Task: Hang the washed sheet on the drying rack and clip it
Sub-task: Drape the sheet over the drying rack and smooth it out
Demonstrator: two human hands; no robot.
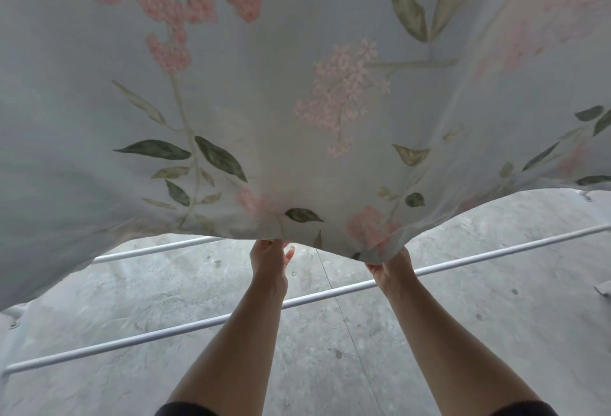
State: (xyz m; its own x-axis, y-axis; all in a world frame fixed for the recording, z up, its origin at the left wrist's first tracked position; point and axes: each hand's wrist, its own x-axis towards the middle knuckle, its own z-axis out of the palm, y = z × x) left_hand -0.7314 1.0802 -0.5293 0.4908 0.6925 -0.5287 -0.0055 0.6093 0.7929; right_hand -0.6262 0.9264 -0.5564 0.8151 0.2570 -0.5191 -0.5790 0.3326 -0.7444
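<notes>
A pale blue sheet (264, 85) printed with pink flowers and green leaves billows across the upper two thirds of the view. Both my arms reach forward to its lower edge. My left hand (269, 258) grips the hem near the middle, its fingers mostly hidden under the fabric. My right hand (390, 266) grips the hem a little further right, with the cloth draped over its fingers. Below the hands run the white bars of the drying rack (211, 321). A second bar (148, 252) shows just under the sheet's edge. No clips are visible.
Grey concrete floor (330, 366) lies beneath the rack. A rack corner fitting (15, 323) shows at the left edge, and a grey object (603, 290) sits at the right edge. The sheet hides everything ahead.
</notes>
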